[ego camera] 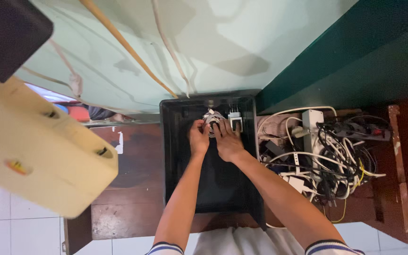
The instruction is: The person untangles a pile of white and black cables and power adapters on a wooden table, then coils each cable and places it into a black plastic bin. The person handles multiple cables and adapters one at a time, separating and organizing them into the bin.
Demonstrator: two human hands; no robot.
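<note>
A black rectangular bin point(175, 156) sits on a dark wooden table. Both my hands reach into its far end. My left hand point(198, 138) and my right hand point(227, 141) together hold a small coiled white cable point(211, 118) against the bin's floor. A white plug adapter point(235, 121) lies just right of the coil, near my right fingertips.
To the right of the bin, a tangled pile of black and white cables and power strips point(329, 151) covers the table. A pale yellow blocky object point(34, 151) looms close at left. A light green wall point(190, 42) with hanging cords stands behind.
</note>
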